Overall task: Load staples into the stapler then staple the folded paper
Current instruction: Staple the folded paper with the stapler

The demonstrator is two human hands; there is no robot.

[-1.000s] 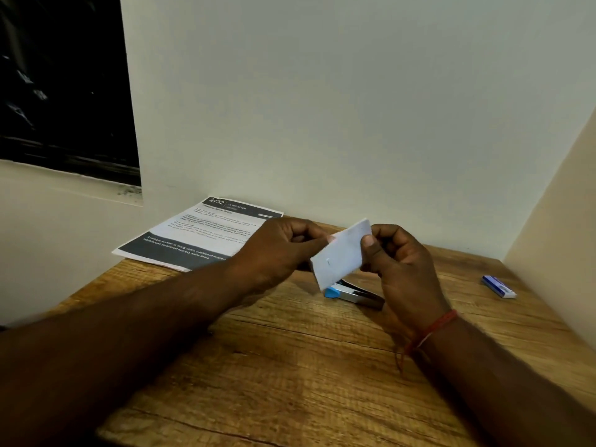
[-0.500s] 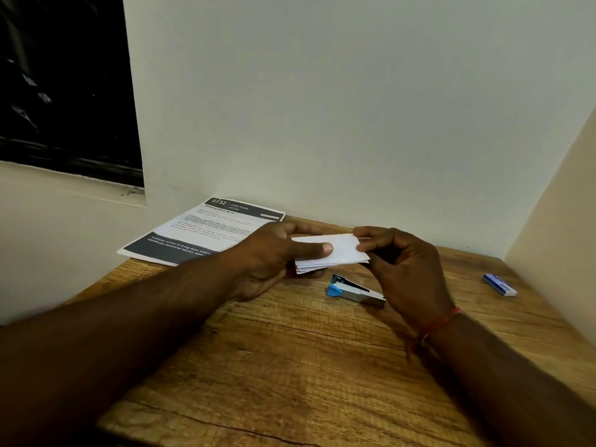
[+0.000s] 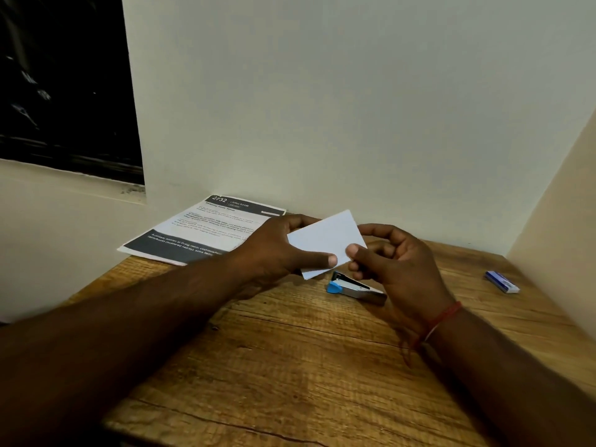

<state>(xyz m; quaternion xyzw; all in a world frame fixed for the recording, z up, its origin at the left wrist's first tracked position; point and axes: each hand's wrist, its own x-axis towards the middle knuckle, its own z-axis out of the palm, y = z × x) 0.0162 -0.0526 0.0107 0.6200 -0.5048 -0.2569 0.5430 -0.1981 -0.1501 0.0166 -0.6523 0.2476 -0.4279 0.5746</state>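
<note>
The folded paper was held above the table, its face tilted toward the camera, probably for inspection. The left hand and right hand each pinched one edge, thumb in front. The stapler lay just below, within reach.

1. One stapler, on the one wooden table.
2. One folded paper, just above the stapler.
3. Two hands: the left hand left of the stapler, the right hand over its right end.
4. One printed sheet, behind and left of the stapler.
5. One small blue box, well right of the stapler.
6. One red wrist thread, right of the stapler.
</note>
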